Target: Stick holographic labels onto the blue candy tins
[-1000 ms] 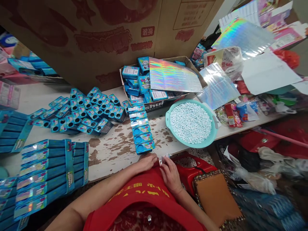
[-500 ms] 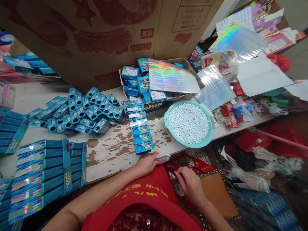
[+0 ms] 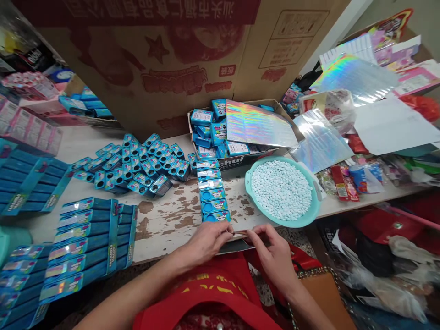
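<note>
At the table's front edge, my left hand [image 3: 210, 238] and my right hand [image 3: 271, 247] pinch a thin, narrow strip [image 3: 240, 233] between them; what it is cannot be made out. My left hand is just below a column of blue candy boxes [image 3: 213, 194] standing side by side. To the right, a turquoise basin [image 3: 248, 192] holds many small pale candies [image 3: 282, 190]. Behind the column, a carton [image 3: 237, 161] is filled with blue boxes, and a shiny holographic sheet [image 3: 257, 123] lies over it.
Loose blue boxes [image 3: 130, 162] lie at the left, with stacked rows of blue boxes [image 3: 79, 243] nearer the front. A large cardboard box [image 3: 192, 59] stands behind. Silvery sheets [image 3: 321, 140], white paper [image 3: 392, 126] and candy packets [image 3: 343, 183] cover the right side.
My right hand has risen to the table edge and closed on the thin strip, facing my left hand, which now pinches it too. The camera view has shifted, moving the table rightward and slightly down.
</note>
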Tool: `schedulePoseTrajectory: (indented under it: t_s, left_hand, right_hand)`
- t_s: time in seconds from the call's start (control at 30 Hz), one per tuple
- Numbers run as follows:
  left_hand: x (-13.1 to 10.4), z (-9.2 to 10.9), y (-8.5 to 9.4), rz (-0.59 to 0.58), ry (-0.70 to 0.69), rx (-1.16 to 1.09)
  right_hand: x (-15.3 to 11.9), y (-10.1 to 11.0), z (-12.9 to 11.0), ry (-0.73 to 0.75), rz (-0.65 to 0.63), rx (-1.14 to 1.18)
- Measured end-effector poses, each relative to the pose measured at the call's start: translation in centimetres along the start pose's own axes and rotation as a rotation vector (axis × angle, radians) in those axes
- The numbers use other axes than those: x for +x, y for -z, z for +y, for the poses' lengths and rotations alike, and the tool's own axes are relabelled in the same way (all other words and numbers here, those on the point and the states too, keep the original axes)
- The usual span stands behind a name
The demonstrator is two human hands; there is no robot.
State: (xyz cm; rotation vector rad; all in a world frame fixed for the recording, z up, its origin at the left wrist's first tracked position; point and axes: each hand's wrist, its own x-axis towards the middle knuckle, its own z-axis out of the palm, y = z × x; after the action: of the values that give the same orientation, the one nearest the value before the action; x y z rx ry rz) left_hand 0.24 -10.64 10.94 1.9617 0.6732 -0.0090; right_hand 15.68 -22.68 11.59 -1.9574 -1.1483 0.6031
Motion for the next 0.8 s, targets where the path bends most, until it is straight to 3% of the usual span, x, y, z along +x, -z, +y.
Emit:
schedulePoseTrajectory:
  t_s: [0.13, 0.2, 0.27, 0.33, 0.43, 0.57, 0.67, 0.8]
  left_hand:
    - [-0.5, -1.5, 4.4, 0.11, 0.109, -0.008]
    - [-0.1, -3.0, 6.4, 0.189, 0.146, -0.04]
    - [0.5, -4.3, 7.9, 0.282, 0.163, -0.059]
    - [0.9, -5.2, 8.7, 0.341, 0.174, -0.078]
    - [0.8, -5.4, 8.8, 0.397, 0.18, -0.131]
    - [0.3, -4.2, 7.9, 0.55, 0.115, -0.275]
    - [0.4, -3.1, 7.5, 0.452, 0.035, -0.373]
    - [1.1, -2.6, 7.1, 0.273, 0.045, -0.393]
  right_hand:
    - [4.2, -3.7, -1.2, 0.104, -0.01, -0.04]
    - [6.7, -5.6, -1.5, 0.167, 0.055, -0.093]
    - [8.9, -6.8, -1.6, 0.186, 0.135, -0.122]
    - [10.4, -7.3, -1.6, 0.168, 0.138, -0.082]
    - [10.7, -6.6, -2.3, 0.154, 0.037, 0.035]
    - [8.9, -4.3, -4.6, 0.172, -0.061, 0.134]
    - [7.8, -3.0, -6.2, 0.159, -0.12, 0.182]
    - [7.5, -2.7, -6.6, 0.144, -0.145, 0.194]
